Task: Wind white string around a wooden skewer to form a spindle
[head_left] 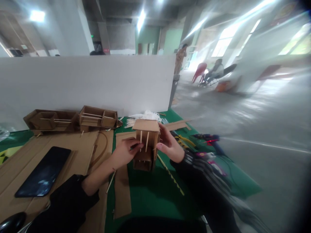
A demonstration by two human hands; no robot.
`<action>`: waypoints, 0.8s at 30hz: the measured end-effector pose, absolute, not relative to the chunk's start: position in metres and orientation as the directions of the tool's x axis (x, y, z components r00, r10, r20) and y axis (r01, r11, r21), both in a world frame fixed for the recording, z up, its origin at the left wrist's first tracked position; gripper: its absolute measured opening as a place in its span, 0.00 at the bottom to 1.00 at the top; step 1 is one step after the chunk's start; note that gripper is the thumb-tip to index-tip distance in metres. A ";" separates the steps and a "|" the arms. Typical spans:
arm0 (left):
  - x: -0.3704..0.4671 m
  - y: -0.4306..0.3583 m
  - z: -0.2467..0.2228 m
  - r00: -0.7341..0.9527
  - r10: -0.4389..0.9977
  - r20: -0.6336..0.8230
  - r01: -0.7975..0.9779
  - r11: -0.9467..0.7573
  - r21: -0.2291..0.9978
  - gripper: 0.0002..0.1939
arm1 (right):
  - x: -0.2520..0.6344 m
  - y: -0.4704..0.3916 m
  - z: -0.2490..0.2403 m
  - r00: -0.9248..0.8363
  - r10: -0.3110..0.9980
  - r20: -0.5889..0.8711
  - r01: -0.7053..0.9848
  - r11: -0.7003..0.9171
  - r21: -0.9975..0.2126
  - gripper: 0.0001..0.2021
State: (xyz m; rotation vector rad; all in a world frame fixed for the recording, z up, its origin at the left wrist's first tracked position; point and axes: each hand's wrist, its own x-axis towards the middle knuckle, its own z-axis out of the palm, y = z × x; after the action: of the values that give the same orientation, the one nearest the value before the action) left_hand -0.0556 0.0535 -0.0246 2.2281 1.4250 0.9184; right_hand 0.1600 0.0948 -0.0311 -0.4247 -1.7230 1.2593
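A small cardboard box (152,142) with an open front stands upright before me on the green tabletop. Two thin wooden sticks (147,141) run up and down inside its upper part, and a cardboard shelf splits off a lower compartment. My left hand (125,150) reaches in from the left, thumb and forefinger closed on the left wooden stick. On the box's right side rests my right hand (171,144), thumb at the front edge and fingers behind, steadying it. Its fingertips are partly hidden by the box.
Two similar cardboard boxes (98,117) lie at the back left. A black phone (43,171) rests on a cardboard sheet (80,155). Right of me are a glue gun (213,142), yellow-handled pliers (186,139) and a marked stick (171,174). A white partition (85,82) stands behind.
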 end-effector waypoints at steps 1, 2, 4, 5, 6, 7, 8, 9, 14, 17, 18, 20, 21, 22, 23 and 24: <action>-0.056 0.053 -0.024 0.291 0.897 0.332 0.674 -0.439 0.594 0.14 | 0.160 0.094 -0.031 -0.509 0.719 0.474 -0.233 0.415 -0.880 0.37; -0.056 0.053 -0.024 0.292 0.898 0.329 0.673 -0.438 0.597 0.14 | 0.160 0.094 -0.030 -0.510 0.718 0.474 -0.233 0.415 -0.880 0.37; -0.056 0.053 -0.023 0.289 0.899 0.329 0.669 -0.436 0.602 0.15 | 0.159 0.093 -0.030 -0.510 0.718 0.474 -0.232 0.416 -0.879 0.37; -0.055 0.053 -0.023 0.288 0.899 0.330 0.667 -0.436 0.605 0.15 | 0.159 0.093 -0.029 -0.510 0.718 0.473 -0.232 0.415 -0.880 0.37; -0.055 0.053 -0.023 0.287 0.899 0.331 0.664 -0.436 0.608 0.15 | 0.159 0.093 -0.029 -0.510 0.719 0.471 -0.231 0.413 -0.881 0.37; -0.055 0.053 -0.023 0.287 0.899 0.332 0.661 -0.437 0.611 0.15 | 0.159 0.093 -0.030 -0.512 0.721 0.468 -0.229 0.410 -0.883 0.37; -0.055 0.053 -0.023 0.286 0.899 0.332 0.657 -0.437 0.614 0.15 | 0.159 0.093 -0.030 -0.512 0.723 0.464 -0.226 0.408 -0.885 0.37; -0.055 0.052 -0.023 0.284 0.899 0.333 0.655 -0.436 0.617 0.15 | 0.159 0.093 -0.030 -0.511 0.726 0.461 -0.223 0.406 -0.886 0.38; -0.055 0.052 -0.024 0.276 0.902 0.332 0.646 -0.430 0.631 0.16 | 0.159 0.093 -0.030 -0.506 0.732 0.456 -0.215 0.405 -0.889 0.37; -0.054 0.052 -0.024 0.274 0.905 0.326 0.643 -0.425 0.637 0.17 | 0.159 0.093 -0.030 -0.505 0.737 0.450 -0.204 0.405 -0.892 0.38; -0.054 0.052 -0.025 0.273 0.906 0.325 0.643 -0.423 0.639 0.17 | 0.159 0.093 -0.030 -0.503 0.739 0.447 -0.198 0.405 -0.893 0.38; -0.054 0.052 -0.024 0.270 0.907 0.322 0.643 -0.419 0.641 0.18 | 0.159 0.093 -0.031 -0.501 0.740 0.449 -0.197 0.408 -0.892 0.38; -0.054 0.052 -0.024 0.269 0.908 0.320 0.643 -0.417 0.642 0.18 | 0.159 0.094 -0.031 -0.502 0.737 0.453 -0.200 0.410 -0.890 0.38; -0.054 0.052 -0.024 0.269 0.910 0.317 0.644 -0.415 0.643 0.17 | 0.159 0.094 -0.031 -0.502 0.734 0.458 -0.206 0.413 -0.887 0.38; -0.054 0.052 -0.024 0.269 0.910 0.315 0.644 -0.413 0.644 0.17 | 0.159 0.094 -0.032 -0.503 0.731 0.462 -0.212 0.414 -0.885 0.37; -0.054 0.053 -0.024 0.270 0.911 0.311 0.644 -0.411 0.645 0.17 | 0.159 0.094 -0.032 -0.502 0.728 0.466 -0.217 0.415 -0.883 0.37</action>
State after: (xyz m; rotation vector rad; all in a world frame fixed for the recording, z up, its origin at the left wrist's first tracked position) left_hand -0.0539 0.0528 -0.0238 2.1557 1.4091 0.9300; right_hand 0.1594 0.0941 -0.0320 -0.4474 -1.7232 1.2506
